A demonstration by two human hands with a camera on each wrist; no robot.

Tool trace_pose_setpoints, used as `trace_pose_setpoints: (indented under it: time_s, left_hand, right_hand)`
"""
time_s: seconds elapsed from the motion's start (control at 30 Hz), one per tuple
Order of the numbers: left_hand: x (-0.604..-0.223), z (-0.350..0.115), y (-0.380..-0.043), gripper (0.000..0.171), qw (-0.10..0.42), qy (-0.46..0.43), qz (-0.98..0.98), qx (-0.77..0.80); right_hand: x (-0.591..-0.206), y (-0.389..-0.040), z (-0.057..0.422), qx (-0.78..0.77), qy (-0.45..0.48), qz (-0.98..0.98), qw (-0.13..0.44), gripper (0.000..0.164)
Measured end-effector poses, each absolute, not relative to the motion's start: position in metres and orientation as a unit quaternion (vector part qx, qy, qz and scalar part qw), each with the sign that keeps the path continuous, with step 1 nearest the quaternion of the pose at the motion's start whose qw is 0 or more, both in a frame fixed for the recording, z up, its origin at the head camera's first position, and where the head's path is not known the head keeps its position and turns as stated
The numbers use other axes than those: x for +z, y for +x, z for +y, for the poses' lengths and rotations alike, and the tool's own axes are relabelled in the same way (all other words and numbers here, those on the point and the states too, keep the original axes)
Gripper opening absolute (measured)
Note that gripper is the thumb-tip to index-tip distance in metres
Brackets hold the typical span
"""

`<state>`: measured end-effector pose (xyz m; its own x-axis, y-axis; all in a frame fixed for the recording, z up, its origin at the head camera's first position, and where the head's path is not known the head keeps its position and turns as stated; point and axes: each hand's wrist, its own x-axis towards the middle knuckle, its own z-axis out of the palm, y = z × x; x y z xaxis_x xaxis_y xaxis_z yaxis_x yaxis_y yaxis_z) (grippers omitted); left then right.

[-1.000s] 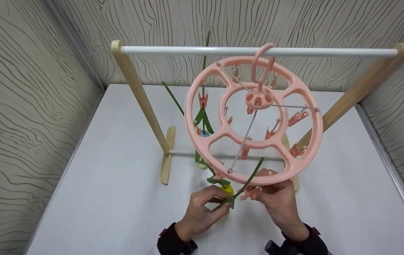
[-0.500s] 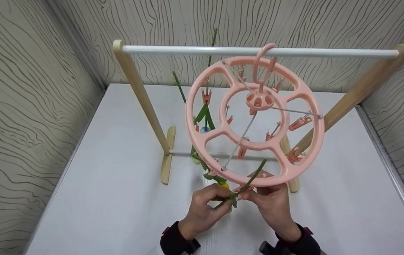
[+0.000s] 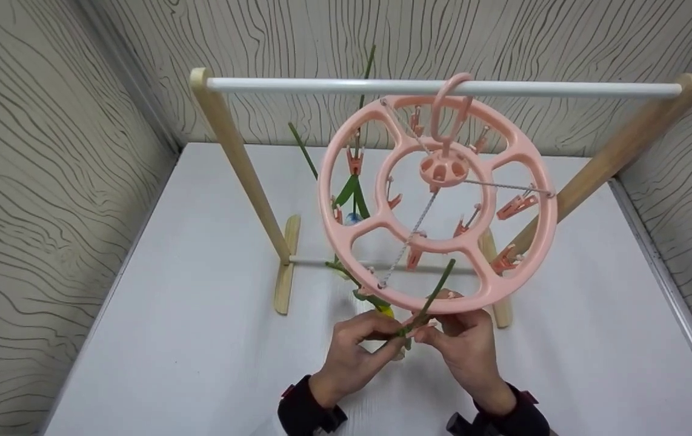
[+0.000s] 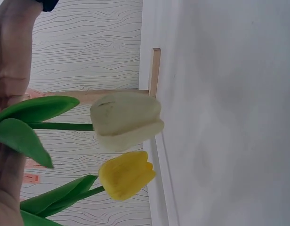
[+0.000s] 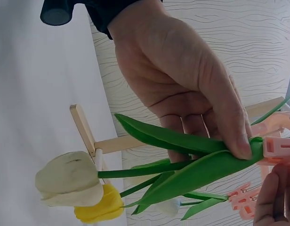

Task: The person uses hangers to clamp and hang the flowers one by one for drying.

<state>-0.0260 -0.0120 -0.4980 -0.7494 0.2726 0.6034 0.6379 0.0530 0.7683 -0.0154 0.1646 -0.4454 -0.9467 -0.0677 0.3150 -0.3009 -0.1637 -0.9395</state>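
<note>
My left hand (image 3: 358, 351) pinches the stem of a white tulip (image 4: 126, 120) among its green leaves (image 5: 197, 181). The bloom hangs downward, and the stem's cut end (image 3: 443, 281) points up past the rim. My right hand (image 3: 467, 345) holds a pink clothespin (image 5: 279, 148) against the stem where the leaves begin; whether it has closed round the stem I cannot tell. The clothespin belongs to a round pink drying hanger (image 3: 437, 245). Close by, a yellow tulip (image 4: 126, 175) hangs upside down. Behind it is a blue tulip (image 3: 353, 218), its stem in another clothespin (image 3: 355, 162).
The hanger hooks over a white rod (image 3: 322, 86) between wooden posts (image 3: 240, 163) with flat feet (image 3: 286, 266). Several more pink clothespins (image 3: 517, 206) dangle from its rings. A white table (image 3: 200, 339) lies beneath; patterned walls (image 3: 37, 181) stand around it.
My right hand has moved left with the clothespin until it meets the stem in my left hand. The left hand has shifted slightly right. The hanger has turned a little.
</note>
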Motion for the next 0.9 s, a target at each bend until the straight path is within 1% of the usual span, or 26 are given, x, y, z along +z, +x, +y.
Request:
trace_pose_setpoints:
  time_s: [0.1,0.23,0.4,0.57,0.8,0.9]
  left_hand:
    - [-0.497,-0.011,-0.026,0.012,0.142,-0.318,-0.714,-0.607]
    - [-0.496,-0.011,-0.027,0.015,0.144,-0.321,-0.716,-0.602]
    - [-0.491,-0.011,-0.026,0.017,0.143,-0.32,-0.723,-0.596]
    - [-0.497,-0.011,-0.026,0.019,0.134,-0.317,-0.728,-0.592]
    - [-0.503,-0.012,-0.027,0.022,0.138,-0.323,-0.736,-0.579]
    - [-0.504,-0.014,-0.026,0.022,0.138,-0.325,-0.74,-0.572]
  right_hand:
    - [-0.447,-0.016,0.165,0.751,0.155,-0.637,0.081,0.034]
    - [-0.448,-0.016,0.167,0.747,0.162,-0.64,0.084,0.033]
    - [-0.449,-0.014,0.171,0.739,0.129,-0.656,0.079,0.036]
    - [-0.447,-0.013,0.173,0.729,0.086,-0.676,0.07,0.036]
    - [-0.45,-0.014,0.179,0.73,0.106,-0.671,0.074,0.035]
    - [-0.452,-0.015,0.181,0.729,0.099,-0.673,0.081,0.035]
